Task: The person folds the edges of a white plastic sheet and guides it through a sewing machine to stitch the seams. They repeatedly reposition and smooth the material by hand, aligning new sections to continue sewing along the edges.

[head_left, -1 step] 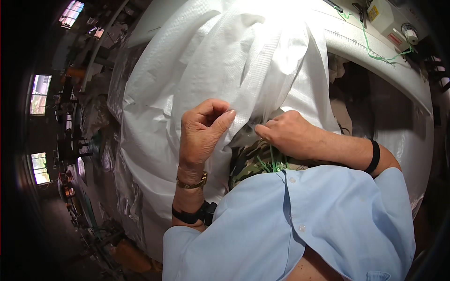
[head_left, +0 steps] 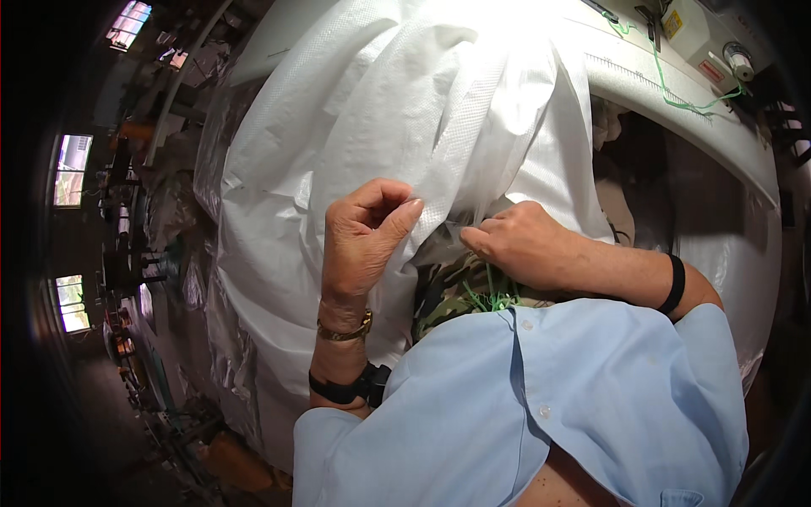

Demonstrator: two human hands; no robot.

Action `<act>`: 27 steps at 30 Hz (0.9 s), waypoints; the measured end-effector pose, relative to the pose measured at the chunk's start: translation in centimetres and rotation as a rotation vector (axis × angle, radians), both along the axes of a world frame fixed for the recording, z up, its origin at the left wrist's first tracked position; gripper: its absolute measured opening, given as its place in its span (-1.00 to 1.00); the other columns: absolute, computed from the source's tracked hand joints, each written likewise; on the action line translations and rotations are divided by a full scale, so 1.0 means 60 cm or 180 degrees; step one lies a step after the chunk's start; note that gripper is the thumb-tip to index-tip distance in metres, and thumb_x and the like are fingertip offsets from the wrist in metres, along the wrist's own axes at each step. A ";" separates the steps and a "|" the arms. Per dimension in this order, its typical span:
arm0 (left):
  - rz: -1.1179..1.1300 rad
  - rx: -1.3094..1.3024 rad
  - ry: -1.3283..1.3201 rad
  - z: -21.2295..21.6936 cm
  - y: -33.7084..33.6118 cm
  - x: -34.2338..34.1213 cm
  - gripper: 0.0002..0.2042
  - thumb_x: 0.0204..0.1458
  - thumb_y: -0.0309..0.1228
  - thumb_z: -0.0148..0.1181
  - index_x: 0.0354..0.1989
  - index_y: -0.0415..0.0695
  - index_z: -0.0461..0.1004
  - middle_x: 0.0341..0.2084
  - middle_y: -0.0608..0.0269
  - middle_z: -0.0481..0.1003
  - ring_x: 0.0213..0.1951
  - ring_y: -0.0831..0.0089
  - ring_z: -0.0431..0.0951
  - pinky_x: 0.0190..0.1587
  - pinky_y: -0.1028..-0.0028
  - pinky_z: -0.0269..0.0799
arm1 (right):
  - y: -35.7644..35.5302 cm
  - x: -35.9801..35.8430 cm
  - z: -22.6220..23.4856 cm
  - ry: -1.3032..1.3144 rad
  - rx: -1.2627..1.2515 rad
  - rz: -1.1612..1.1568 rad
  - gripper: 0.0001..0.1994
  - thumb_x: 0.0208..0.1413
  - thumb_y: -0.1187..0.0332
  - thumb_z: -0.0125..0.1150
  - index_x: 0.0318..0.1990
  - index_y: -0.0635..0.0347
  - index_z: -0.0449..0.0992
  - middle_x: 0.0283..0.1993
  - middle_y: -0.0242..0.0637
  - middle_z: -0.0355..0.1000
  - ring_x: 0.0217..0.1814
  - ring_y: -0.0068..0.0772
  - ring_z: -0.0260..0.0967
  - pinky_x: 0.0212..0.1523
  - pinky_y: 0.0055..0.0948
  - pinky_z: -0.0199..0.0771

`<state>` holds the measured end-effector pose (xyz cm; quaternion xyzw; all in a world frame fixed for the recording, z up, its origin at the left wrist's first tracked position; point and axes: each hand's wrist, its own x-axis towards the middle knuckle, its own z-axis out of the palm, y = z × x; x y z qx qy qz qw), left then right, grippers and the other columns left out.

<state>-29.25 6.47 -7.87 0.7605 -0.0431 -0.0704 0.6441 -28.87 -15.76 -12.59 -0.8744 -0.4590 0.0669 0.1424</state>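
Observation:
A big sheet of white woven plastic fabric (head_left: 363, 110) hangs in folds from the tabletop down over my lap. My left hand (head_left: 363, 237) is closed in a pinch, thumb against fingertips, at the near edge of that fabric. To its right my right hand (head_left: 524, 245) is closed too, its fingers curled and pinching thin clear plastic film (head_left: 441, 247) by the fabric's edge. The film stretches between the two hands. Below them lie camouflage-patterned cloth (head_left: 439, 291) and a tuft of green threads (head_left: 492, 297).
A white machine housing (head_left: 697, 46) stands on the pale table (head_left: 667, 101) at far right, green thread (head_left: 676, 103) trailing from it. The table's curved edge has ruler markings. Crumpled clear plastic (head_left: 228, 338) hangs at left, near dark equipment and bright windows (head_left: 73, 169).

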 end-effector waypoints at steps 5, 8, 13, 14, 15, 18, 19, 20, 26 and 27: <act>0.0038 0.0044 -0.0030 -0.001 0.005 0.000 -0.93 0.12 -0.53 0.25 -0.31 -0.30 0.55 -0.51 0.48 0.50 -0.44 0.78 0.39 -0.38 0.71 0.31 | -0.009 -0.009 -0.014 0.0120 0.0803 -0.0070 -0.90 0.09 0.38 0.18 -0.37 0.19 0.42 -0.59 -0.27 0.39 -0.50 -0.23 0.50 -0.50 -0.30 0.47; -0.0032 0.0060 0.0000 -0.005 0.007 0.001 -0.92 0.12 -0.53 0.25 -0.30 -0.30 0.55 -0.52 0.48 0.49 -0.45 0.79 0.39 -0.40 0.71 0.30 | -0.008 -0.013 -0.013 0.0263 0.0930 -0.0108 -0.88 0.07 0.38 0.24 -0.40 0.18 0.43 -0.58 -0.26 0.41 -0.49 -0.23 0.50 -0.49 -0.30 0.48; -0.0047 0.0092 0.0041 -0.012 0.006 0.001 -0.91 0.13 -0.53 0.23 -0.28 -0.30 0.56 -0.53 0.49 0.48 -0.46 0.80 0.37 -0.42 0.71 0.28 | -0.005 -0.019 0.002 0.0730 0.1225 -0.0322 -0.85 0.11 0.35 0.28 -0.36 0.18 0.44 -0.55 -0.20 0.48 -0.48 -0.16 0.51 -0.46 -0.28 0.50; -0.0005 0.0053 0.0064 -0.013 0.006 0.000 -0.91 0.13 -0.52 0.22 -0.27 -0.31 0.56 -0.53 0.50 0.47 -0.46 0.81 0.36 -0.42 0.71 0.27 | -0.004 -0.019 0.006 0.0739 0.1212 -0.0333 -0.85 0.11 0.35 0.28 -0.36 0.18 0.44 -0.55 -0.20 0.48 -0.48 -0.16 0.51 -0.46 -0.28 0.50; 0.0001 0.0050 0.0073 -0.014 0.004 0.000 -0.91 0.13 -0.52 0.22 -0.27 -0.31 0.56 -0.53 0.50 0.47 -0.46 0.81 0.36 -0.42 0.71 0.27 | -0.004 -0.019 0.009 0.0851 0.1022 -0.0391 -0.82 0.15 0.30 0.24 -0.35 0.19 0.43 -0.57 -0.19 0.46 -0.49 -0.15 0.50 -0.47 -0.26 0.48; -0.0089 0.0197 0.0023 -0.014 0.002 0.000 -0.90 0.13 -0.52 0.22 -0.26 -0.31 0.56 -0.52 0.50 0.48 -0.47 0.80 0.36 -0.43 0.71 0.26 | 0.000 -0.019 0.015 0.1010 0.0741 -0.0537 -0.82 0.18 0.27 0.22 -0.29 0.19 0.43 -0.60 -0.18 0.46 -0.51 -0.13 0.50 -0.46 -0.24 0.48; -0.0103 0.0225 0.0024 -0.014 0.002 0.001 -0.90 0.13 -0.51 0.22 -0.26 -0.31 0.56 -0.52 0.49 0.48 -0.47 0.80 0.36 -0.43 0.71 0.27 | 0.001 -0.019 0.015 0.1063 0.0672 -0.0613 -0.83 0.16 0.30 0.25 -0.24 0.18 0.44 -0.59 -0.17 0.47 -0.51 -0.11 0.50 -0.44 -0.25 0.49; -0.0100 0.0227 0.0054 -0.013 0.002 0.000 -0.90 0.13 -0.51 0.22 -0.26 -0.31 0.56 -0.52 0.49 0.48 -0.47 0.80 0.36 -0.43 0.72 0.27 | 0.002 -0.018 0.015 0.1056 0.0647 -0.0623 -0.83 0.16 0.30 0.25 -0.24 0.18 0.44 -0.59 -0.17 0.47 -0.51 -0.11 0.50 -0.44 -0.25 0.49; -0.0113 0.0183 0.0038 -0.014 0.004 0.001 -0.90 0.13 -0.52 0.22 -0.27 -0.31 0.56 -0.53 0.49 0.48 -0.47 0.80 0.36 -0.44 0.71 0.27 | 0.009 -0.014 0.007 0.1158 0.0500 -0.0825 -0.79 0.17 0.33 0.23 -0.12 0.19 0.40 -0.56 -0.16 0.49 -0.49 -0.07 0.51 -0.38 -0.19 0.48; -0.0115 0.0235 0.0056 -0.015 0.004 0.001 -0.90 0.13 -0.52 0.22 -0.27 -0.31 0.56 -0.53 0.49 0.48 -0.47 0.80 0.36 -0.44 0.71 0.27 | 0.011 -0.012 0.006 0.1049 0.0672 -0.0834 -0.81 0.16 0.35 0.22 -0.15 0.19 0.41 -0.57 -0.16 0.48 -0.49 -0.05 0.50 -0.39 -0.18 0.48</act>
